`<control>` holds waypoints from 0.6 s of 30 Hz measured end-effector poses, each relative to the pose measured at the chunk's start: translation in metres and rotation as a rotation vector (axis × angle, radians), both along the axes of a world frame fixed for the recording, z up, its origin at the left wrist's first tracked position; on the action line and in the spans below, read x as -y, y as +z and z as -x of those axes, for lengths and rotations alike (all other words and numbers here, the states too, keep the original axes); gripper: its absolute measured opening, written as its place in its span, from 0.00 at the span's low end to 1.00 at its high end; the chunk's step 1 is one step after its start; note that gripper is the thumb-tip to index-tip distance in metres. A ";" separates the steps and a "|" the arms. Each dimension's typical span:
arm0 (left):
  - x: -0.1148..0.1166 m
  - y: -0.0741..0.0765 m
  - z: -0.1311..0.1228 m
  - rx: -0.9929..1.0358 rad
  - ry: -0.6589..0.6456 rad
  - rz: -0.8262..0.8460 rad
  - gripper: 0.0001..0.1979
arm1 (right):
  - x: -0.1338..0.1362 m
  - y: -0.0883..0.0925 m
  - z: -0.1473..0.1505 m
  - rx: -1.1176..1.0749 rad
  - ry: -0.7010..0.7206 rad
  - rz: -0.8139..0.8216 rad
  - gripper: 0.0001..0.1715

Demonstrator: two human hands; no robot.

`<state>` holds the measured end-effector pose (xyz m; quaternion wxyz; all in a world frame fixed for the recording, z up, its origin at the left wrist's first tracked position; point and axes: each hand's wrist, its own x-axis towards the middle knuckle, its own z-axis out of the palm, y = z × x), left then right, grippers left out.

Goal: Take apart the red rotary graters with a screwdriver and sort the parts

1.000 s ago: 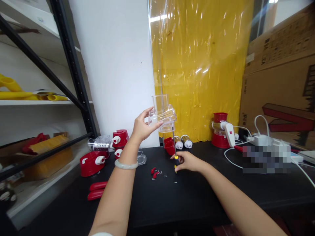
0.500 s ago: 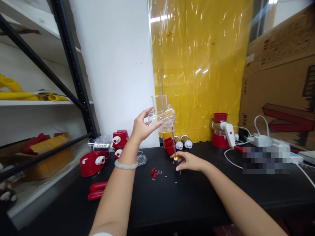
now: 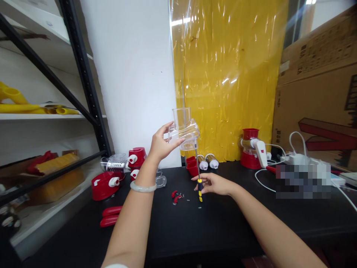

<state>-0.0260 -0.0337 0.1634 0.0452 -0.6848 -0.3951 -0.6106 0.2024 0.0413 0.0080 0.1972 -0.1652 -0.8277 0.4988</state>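
Note:
My left hand [image 3: 164, 143] is closed around a clear plastic housing [image 3: 185, 128] with a square-looking chute on top, held up above the table. From below, a screwdriver [image 3: 200, 186] with a black and yellow handle points up, its shaft reaching the housing's underside; where the tip sits is too small to make out. My right hand [image 3: 213, 183] grips the screwdriver's handle with fingers and thumb. Beneath the hands, small red parts [image 3: 175, 197] lie on the black table [image 3: 223, 223] among several tiny metal pins or screws.
Red bases [image 3: 104, 186] and a clear housing with a drum stand at the left, near two red handles [image 3: 110, 216]. Behind are red cups [image 3: 192, 166] and two metal drums [image 3: 208, 162]. An assembled red-and-white grater [image 3: 249, 149], a power strip [image 3: 298, 159] and cables occupy the right.
My right fingers have shifted on the screwdriver's handle, so more of its black and yellow grip shows. The housing and my left hand have hardly moved.

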 end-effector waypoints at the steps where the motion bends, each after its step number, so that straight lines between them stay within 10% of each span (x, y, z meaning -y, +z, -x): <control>1: 0.000 0.000 0.000 0.000 0.000 0.003 0.38 | 0.000 0.000 0.001 0.008 -0.001 0.020 0.38; 18: 0.000 0.000 0.000 0.006 -0.005 0.008 0.38 | -0.001 -0.003 0.001 -0.002 -0.088 -0.029 0.45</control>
